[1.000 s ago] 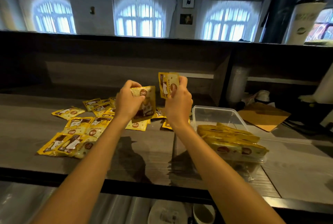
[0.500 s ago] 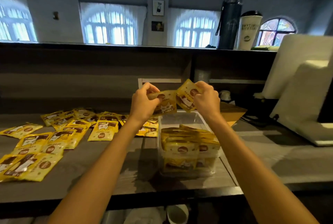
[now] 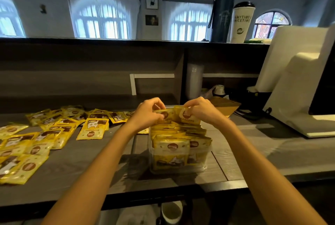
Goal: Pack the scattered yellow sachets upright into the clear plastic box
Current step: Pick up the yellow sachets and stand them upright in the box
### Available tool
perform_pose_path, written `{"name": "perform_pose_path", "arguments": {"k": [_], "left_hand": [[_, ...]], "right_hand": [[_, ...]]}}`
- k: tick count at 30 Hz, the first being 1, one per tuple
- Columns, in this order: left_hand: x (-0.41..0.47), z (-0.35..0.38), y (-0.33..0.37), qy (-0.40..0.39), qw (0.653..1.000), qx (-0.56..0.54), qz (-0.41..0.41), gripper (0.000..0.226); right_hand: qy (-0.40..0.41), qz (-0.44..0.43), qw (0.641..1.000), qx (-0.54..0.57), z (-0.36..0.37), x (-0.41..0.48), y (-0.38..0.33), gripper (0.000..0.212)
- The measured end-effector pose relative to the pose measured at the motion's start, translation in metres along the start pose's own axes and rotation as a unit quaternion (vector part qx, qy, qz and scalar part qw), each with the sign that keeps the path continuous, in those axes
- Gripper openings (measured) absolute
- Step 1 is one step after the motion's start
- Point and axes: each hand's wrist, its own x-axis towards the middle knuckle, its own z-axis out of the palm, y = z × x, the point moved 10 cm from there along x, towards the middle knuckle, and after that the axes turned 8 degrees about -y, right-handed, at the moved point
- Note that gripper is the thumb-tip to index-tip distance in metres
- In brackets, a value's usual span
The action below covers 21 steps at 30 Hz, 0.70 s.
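Observation:
The clear plastic box [image 3: 204, 165] stands on the grey counter in front of me, holding several yellow sachets [image 3: 171, 147] upright in rows. Over its far end, my left hand [image 3: 147, 114] pinches one yellow sachet [image 3: 165, 115] and my right hand [image 3: 200, 109] pinches a second sachet [image 3: 187, 117]; the two overlap just above the packed rows. Their lower edges reach down among the sachets in the box. Several loose sachets [image 3: 93, 127] lie flat and scattered across the counter to the left.
A white machine [image 3: 299, 83] stands at the right on the counter. A brown cardboard piece [image 3: 226, 106] lies behind the box. On the raised ledge stand a dark flask [image 3: 223, 11] and a white cup [image 3: 242, 22]. The counter's front edge runs below my forearms.
Both hands moved down and together, bringing the two sachets from above the box to its far end. The view swung right, so the loose sachets lie further left.

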Motion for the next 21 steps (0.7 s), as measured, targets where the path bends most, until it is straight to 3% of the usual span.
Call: {"name": "perform_pose_path", "arguments": {"k": [9,12,16,19,21], "left_hand": [[-0.001,0.034,-0.006,-0.183,0.972,0.145,-0.040,0.025],[-0.002,0.036,-0.012,-0.196,0.965,0.171,-0.035,0.028],[-0.005,0.036,-0.016,-0.215,0.967,0.128,-0.045,0.030],[-0.004,0.037,-0.014,-0.225,0.966,0.111,-0.052,0.044],[-0.003,0.038,-0.018,-0.232,0.964,0.109,-0.070,0.034]], "right_hand": [[-0.124,-0.010,0.991,-0.051,0.026,-0.003,0.006,0.029],[-0.140,-0.019,0.989,-0.052,0.030,-0.006,0.010,0.029],[-0.161,-0.023,0.985,-0.053,0.031,-0.008,0.011,0.030],[-0.175,-0.027,0.983,-0.044,0.034,-0.009,0.011,0.034],[-0.179,-0.025,0.983,-0.041,0.035,-0.008,0.011,0.034]]}}
